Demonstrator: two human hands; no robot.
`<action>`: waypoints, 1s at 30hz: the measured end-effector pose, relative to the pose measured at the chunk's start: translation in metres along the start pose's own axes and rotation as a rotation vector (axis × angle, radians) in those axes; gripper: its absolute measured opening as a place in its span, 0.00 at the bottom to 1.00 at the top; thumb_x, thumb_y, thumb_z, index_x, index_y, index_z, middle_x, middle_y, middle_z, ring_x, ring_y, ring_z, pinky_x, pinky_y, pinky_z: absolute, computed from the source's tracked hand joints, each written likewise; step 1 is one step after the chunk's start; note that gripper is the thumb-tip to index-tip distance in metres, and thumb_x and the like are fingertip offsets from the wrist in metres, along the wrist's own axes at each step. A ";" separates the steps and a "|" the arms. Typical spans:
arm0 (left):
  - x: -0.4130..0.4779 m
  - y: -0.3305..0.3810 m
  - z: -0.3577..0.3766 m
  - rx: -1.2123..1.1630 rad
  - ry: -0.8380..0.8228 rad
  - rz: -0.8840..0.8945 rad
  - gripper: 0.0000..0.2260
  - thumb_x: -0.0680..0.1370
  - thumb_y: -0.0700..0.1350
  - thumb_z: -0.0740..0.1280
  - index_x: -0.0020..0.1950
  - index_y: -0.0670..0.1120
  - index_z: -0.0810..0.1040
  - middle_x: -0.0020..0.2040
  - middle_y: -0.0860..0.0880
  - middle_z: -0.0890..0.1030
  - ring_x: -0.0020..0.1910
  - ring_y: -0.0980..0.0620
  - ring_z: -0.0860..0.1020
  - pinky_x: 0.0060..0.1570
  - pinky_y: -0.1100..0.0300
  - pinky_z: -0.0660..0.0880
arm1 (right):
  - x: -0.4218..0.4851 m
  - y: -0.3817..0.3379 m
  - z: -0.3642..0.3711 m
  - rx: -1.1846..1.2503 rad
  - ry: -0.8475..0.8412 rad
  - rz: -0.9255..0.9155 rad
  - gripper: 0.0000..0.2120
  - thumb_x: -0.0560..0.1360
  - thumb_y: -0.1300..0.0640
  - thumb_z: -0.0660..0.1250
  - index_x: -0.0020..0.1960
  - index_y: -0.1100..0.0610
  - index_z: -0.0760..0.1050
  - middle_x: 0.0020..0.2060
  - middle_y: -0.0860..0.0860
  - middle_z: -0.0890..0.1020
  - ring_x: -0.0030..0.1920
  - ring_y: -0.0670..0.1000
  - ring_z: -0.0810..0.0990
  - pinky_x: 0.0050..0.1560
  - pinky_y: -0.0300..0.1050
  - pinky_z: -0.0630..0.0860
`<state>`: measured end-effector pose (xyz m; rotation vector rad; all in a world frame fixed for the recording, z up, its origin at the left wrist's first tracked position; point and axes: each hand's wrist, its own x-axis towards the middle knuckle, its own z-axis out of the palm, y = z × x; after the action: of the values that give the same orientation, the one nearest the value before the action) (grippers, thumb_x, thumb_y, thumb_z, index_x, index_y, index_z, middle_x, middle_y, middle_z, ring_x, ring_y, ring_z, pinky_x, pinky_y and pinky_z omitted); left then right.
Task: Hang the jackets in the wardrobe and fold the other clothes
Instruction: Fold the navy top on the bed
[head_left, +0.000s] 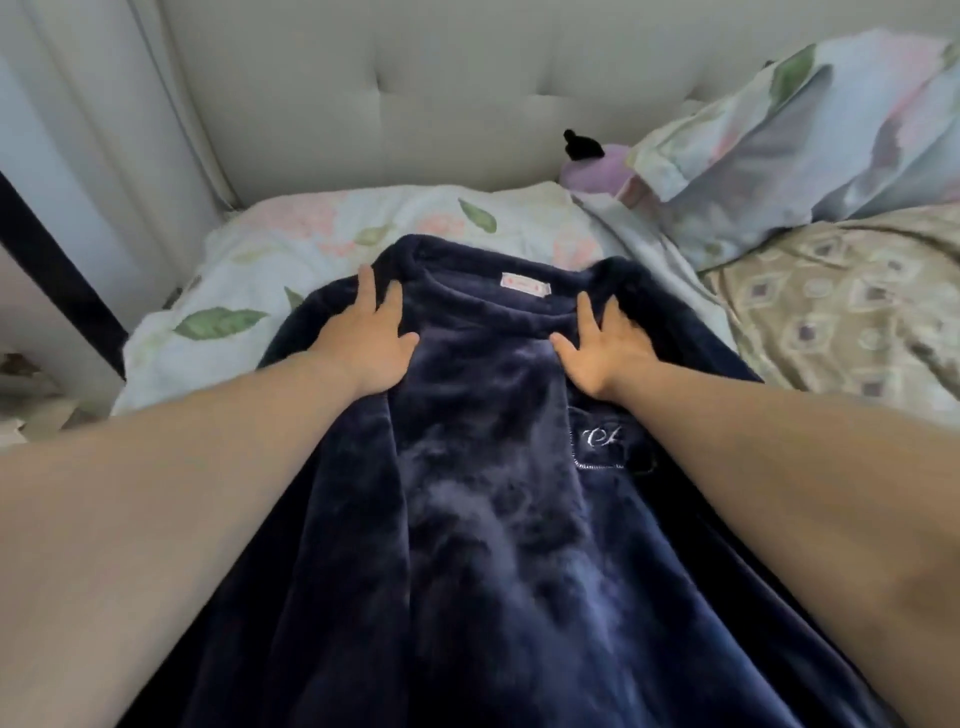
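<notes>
A dark navy fleece top (483, 467) lies spread on the bed, its neckline with a small pink label toward the headboard. An embroidered chest pocket shows on its right side. My left hand (369, 338) lies flat on the left shoulder with fingers straight and spread. My right hand (602, 348) lies flat on the right shoulder, fingers spread, just above the pocket. Neither hand grips the fabric.
The floral bedsheet (291, 254) lies under the top. A floral pillow (779, 140) leans at the back right, with a purple plush with a black part (597, 161) beside it. A patterned beige cover (841, 301) lies at right. The tufted headboard (415, 88) stands behind; the bed's edge is at left.
</notes>
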<state>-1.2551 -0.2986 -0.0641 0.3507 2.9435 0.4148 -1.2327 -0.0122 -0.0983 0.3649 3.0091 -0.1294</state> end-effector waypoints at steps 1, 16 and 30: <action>-0.025 0.002 0.002 -0.015 -0.015 -0.003 0.31 0.84 0.55 0.56 0.82 0.50 0.43 0.80 0.46 0.33 0.79 0.38 0.52 0.75 0.45 0.59 | -0.014 -0.002 -0.005 -0.002 0.006 -0.004 0.37 0.81 0.35 0.47 0.81 0.53 0.38 0.79 0.63 0.43 0.80 0.61 0.46 0.79 0.54 0.46; -0.368 -0.014 0.061 -0.325 -0.095 -0.309 0.32 0.82 0.58 0.60 0.81 0.53 0.49 0.82 0.49 0.48 0.80 0.49 0.50 0.77 0.49 0.56 | -0.341 0.059 0.036 0.020 -0.106 -0.212 0.27 0.84 0.46 0.50 0.81 0.52 0.54 0.80 0.53 0.55 0.80 0.53 0.52 0.79 0.49 0.46; -0.470 -0.025 0.041 -0.367 0.147 -0.663 0.08 0.79 0.46 0.64 0.53 0.42 0.76 0.45 0.42 0.78 0.48 0.37 0.77 0.49 0.48 0.75 | -0.501 0.103 0.015 1.040 0.072 0.591 0.04 0.73 0.61 0.73 0.47 0.60 0.82 0.43 0.57 0.85 0.46 0.57 0.82 0.48 0.49 0.78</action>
<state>-0.8014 -0.4290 -0.0572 -0.7003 2.7993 0.8690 -0.7229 -0.0310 -0.0619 1.2948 2.4613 -1.6111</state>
